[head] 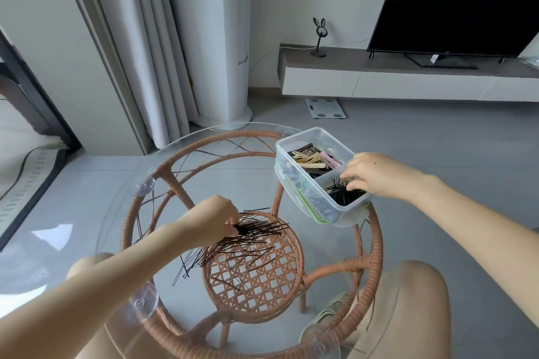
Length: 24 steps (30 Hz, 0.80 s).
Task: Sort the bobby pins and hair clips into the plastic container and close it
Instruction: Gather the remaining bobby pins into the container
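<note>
Bobby pins (pixel 262 232) at frame centre are pinched by the left hand (pixel 211 218), long axis pointing right toward the container (pixel 309 134). The right hand (pixel 376 175) reaches inside it, fingers blurred, perhaps holding some.

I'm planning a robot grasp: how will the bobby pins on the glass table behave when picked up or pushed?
The bobby pins look thin and wiry, so probably light and stiff. On the glass tabletop they would likely slide when pushed. They lie crossed, so the left hand may lift several together.

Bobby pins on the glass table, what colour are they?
The bobby pins are dark brown to black, clearest in the head view.
</note>
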Each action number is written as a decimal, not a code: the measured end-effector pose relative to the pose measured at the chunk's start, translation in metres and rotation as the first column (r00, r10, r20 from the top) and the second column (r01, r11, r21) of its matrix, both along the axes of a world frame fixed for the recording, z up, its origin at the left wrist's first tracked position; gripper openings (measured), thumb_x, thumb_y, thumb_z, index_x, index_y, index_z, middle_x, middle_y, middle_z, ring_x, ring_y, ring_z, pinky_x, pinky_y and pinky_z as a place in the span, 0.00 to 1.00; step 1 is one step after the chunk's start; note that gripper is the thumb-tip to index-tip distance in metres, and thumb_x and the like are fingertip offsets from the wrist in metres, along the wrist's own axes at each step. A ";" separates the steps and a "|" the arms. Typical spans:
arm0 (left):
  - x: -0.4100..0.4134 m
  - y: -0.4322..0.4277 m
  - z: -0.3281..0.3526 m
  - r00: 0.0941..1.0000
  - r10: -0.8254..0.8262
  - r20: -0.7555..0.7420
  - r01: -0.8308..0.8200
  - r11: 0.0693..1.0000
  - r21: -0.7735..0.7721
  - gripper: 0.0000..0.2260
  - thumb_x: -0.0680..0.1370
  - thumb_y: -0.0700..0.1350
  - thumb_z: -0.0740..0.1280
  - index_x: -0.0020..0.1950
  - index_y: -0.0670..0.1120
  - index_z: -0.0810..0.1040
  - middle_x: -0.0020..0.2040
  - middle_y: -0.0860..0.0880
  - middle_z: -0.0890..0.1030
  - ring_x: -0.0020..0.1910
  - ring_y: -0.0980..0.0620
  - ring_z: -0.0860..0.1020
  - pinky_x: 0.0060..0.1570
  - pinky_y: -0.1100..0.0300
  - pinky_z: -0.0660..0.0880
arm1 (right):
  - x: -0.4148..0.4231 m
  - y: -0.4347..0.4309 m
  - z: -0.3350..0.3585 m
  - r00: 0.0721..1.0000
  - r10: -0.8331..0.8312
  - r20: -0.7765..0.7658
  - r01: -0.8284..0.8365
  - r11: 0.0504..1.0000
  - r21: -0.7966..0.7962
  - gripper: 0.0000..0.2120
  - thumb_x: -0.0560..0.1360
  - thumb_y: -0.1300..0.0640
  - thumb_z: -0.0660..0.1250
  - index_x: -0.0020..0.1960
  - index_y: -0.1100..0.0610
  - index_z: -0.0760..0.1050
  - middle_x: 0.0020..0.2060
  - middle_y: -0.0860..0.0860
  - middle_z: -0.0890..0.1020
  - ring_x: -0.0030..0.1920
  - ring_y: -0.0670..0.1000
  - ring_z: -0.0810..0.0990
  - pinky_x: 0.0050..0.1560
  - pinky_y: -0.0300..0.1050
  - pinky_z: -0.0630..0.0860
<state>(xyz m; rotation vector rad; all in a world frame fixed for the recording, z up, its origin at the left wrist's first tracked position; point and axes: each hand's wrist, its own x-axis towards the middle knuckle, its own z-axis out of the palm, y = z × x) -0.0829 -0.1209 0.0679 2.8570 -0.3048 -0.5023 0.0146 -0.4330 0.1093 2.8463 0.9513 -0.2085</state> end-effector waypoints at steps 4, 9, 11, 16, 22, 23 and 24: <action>-0.001 0.005 0.005 0.999 0.043 0.000 -0.043 0.998 -0.037 0.14 0.75 0.49 0.68 0.57 0.45 0.80 0.54 0.47 0.82 0.47 0.51 0.78 0.45 0.63 0.73 | -0.003 -0.003 0.003 0.996 -0.022 0.086 0.015 0.997 0.076 0.10 0.75 0.52 0.64 0.53 0.51 0.79 0.50 0.47 0.82 0.51 0.49 0.74 0.51 0.45 0.71; 0.005 0.007 0.022 0.997 0.061 0.041 -0.057 0.994 -0.096 0.10 0.74 0.48 0.69 0.49 0.45 0.84 0.45 0.47 0.85 0.37 0.55 0.77 0.34 0.70 0.70 | -0.010 -0.007 0.005 0.983 -0.018 0.183 -0.005 0.993 0.122 0.10 0.76 0.53 0.62 0.54 0.49 0.79 0.48 0.47 0.84 0.51 0.51 0.75 0.55 0.46 0.67; 0.009 0.005 0.030 0.996 0.069 0.053 -0.063 0.991 -0.118 0.08 0.73 0.47 0.69 0.48 0.45 0.84 0.44 0.48 0.86 0.35 0.56 0.77 0.33 0.72 0.70 | -0.016 -0.007 0.008 0.979 -0.034 0.199 0.000 0.986 0.169 0.10 0.76 0.54 0.62 0.54 0.49 0.79 0.48 0.47 0.84 0.51 0.52 0.76 0.54 0.46 0.66; 0.022 -0.018 0.055 0.996 0.040 0.085 -0.025 0.985 -0.172 0.07 0.73 0.48 0.70 0.47 0.47 0.85 0.36 0.54 0.81 0.28 0.64 0.75 0.31 0.73 0.70 | -0.028 -0.013 0.006 0.971 -0.117 0.206 0.028 0.919 0.392 0.08 0.74 0.58 0.67 0.51 0.51 0.82 0.42 0.49 0.85 0.47 0.54 0.78 0.49 0.47 0.68; 0.043 -0.065 0.083 0.991 -0.010 0.134 0.042 0.970 -0.239 0.08 0.72 0.47 0.70 0.45 0.44 0.85 0.40 0.44 0.85 0.40 0.44 0.82 0.45 0.54 0.79 | -0.033 -0.028 -0.011 0.957 -0.188 0.220 0.060 0.874 0.483 0.04 0.72 0.59 0.69 0.45 0.54 0.83 0.37 0.49 0.85 0.42 0.55 0.80 0.44 0.45 0.68; 0.048 -0.075 0.087 0.988 -0.028 0.149 0.064 0.968 -0.242 0.09 0.73 0.46 0.69 0.44 0.42 0.85 0.41 0.41 0.84 0.39 0.42 0.80 0.46 0.53 0.78 | -0.034 -0.030 -0.012 0.955 -0.192 0.226 0.057 0.867 0.495 0.04 0.71 0.60 0.70 0.44 0.54 0.83 0.37 0.49 0.85 0.41 0.55 0.80 0.43 0.44 0.67; 0.053 -0.085 0.090 0.986 -0.048 0.161 0.086 0.967 -0.242 0.10 0.73 0.46 0.69 0.43 0.40 0.84 0.41 0.39 0.84 0.37 0.42 0.78 0.44 0.54 0.77 | -0.035 -0.032 -0.014 0.952 -0.195 0.234 0.053 0.862 0.505 0.03 0.71 0.60 0.70 0.43 0.54 0.83 0.36 0.48 0.85 0.39 0.55 0.80 0.42 0.43 0.66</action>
